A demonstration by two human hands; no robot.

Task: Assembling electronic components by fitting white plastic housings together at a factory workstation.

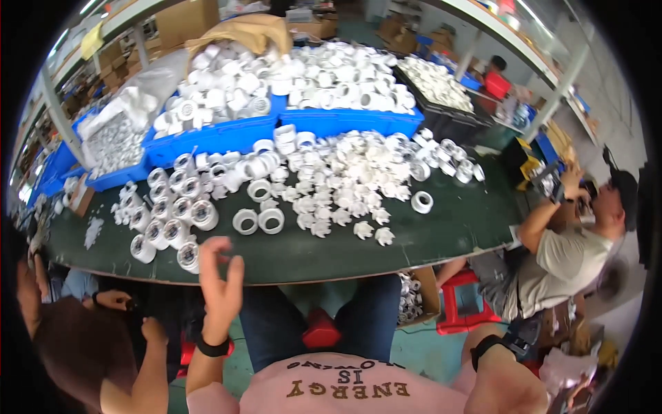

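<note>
My left hand (222, 293) is raised at the table's front edge. Its thumb and forefinger are apart, and I see nothing between them. Just beyond the fingertips lies the nearest of several white cylindrical parts (188, 256) with metallic-looking round ends. My right hand (480, 336) is low at the right, beside my lap and below the table edge; only a bit of it shows past the dark wristband, and its fingers are hidden. White rings (271, 221) lie on the dark green table (289, 259), to the left of a heap of white toothed parts (365, 169).
Blue bins (352, 123) of white round parts line the back; a black bin (452, 123) stands right of them. A cardboard box (429, 297) of parts and a red stool (460, 303) are below the table. People (576, 255) sit on both sides.
</note>
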